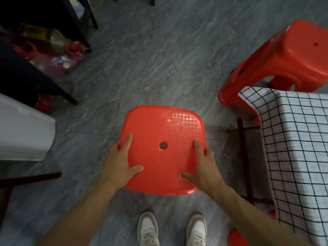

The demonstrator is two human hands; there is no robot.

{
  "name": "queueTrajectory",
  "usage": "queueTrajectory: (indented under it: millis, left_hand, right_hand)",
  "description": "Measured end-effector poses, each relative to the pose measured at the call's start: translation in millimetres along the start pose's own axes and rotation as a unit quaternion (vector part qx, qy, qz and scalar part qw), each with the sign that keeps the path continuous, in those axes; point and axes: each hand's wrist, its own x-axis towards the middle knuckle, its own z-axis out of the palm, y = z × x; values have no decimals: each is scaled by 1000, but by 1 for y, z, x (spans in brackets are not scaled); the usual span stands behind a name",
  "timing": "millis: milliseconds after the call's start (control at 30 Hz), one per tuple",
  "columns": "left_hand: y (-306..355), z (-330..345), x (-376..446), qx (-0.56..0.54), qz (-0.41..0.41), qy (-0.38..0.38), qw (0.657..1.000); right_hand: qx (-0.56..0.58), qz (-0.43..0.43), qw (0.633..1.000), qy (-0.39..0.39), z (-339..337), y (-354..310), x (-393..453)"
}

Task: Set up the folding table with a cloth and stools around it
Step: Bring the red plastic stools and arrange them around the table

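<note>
A red plastic stool (159,132) with a round hole in its seat is in front of me, seen from above. My left hand (120,162) grips its left edge, thumb and forefinger on the seat, other fingers curled under the rim. My right hand (204,167) grips the right edge the same way. To the right stands the folding table (246,157), its dark legs showing, covered with a white cloth with a black grid (298,148). A second red stool (287,55) stands beyond the table's far corner.
A white box (23,132) sits at the left. Dark furniture with bottles and clutter (58,50) fills the upper left. Part of another red stool (236,237) shows at the bottom right by the table. My shoes (172,229) are on the grey tiled floor.
</note>
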Motion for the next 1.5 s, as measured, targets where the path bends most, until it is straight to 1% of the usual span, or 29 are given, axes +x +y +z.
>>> queueTrajectory:
  millis: [67, 133, 200, 267, 367, 433, 600, 733, 900, 1000, 1133, 1267, 1367, 1500]
  left_hand:
    - [3, 1, -1, 0, -10, -8, 1000]
    - [12, 0, -5, 20, -22, -4, 1000]
    - [31, -6, -12, 23, -17, 20, 999]
    - [58, -18, -20, 8, 13, 54, 998]
    - [107, -47, -36, -16, 43, 97, 994]
    - [138, -71, -48, -13, 45, 118, 992]
    - [206, -130, -78, 14, 68, 124, 990]
    - [268, -171, -124, 12, 100, 123, 987]
    - [331, -215, -190, 18, 139, 154, 978]
    - [361, -235, -226, 6, 148, 173, 974]
    - [387, -246, -262, -21, 162, 174, 971]
    - [397, -248, -287, -39, 200, 165, 965]
    - [405, -254, -295, -40, 229, 151, 961]
    - [418, -259, -302, -45, 304, 116, 945]
  right_hand:
    - [20, 2, 1000, -16, -6, -2, -2]
    - [42, -5, 999, -10, -19, -7, -8]
    - [35, -27, 999, 17, -38, -13, -14]
    - [35, -42, 998, 27, -63, -22, -20]
    - [44, -58, 996, 49, -109, -33, -31]
    - [50, -69, 994, 70, -146, -39, -41]
    - [48, -101, 985, 133, -239, -50, -79]
    - [66, -111, 979, 160, -305, -53, -121]
    - [63, -128, 970, 195, -387, -63, -179]
    - [62, -138, 964, 220, -425, -69, -216]
    - [78, -148, 955, 246, -457, -73, -264]
    - [70, -139, 949, 272, -466, -76, -306]
    - [62, -106, 950, 288, -459, -76, -336]
    - [61, -58, 944, 320, -441, -70, -379]
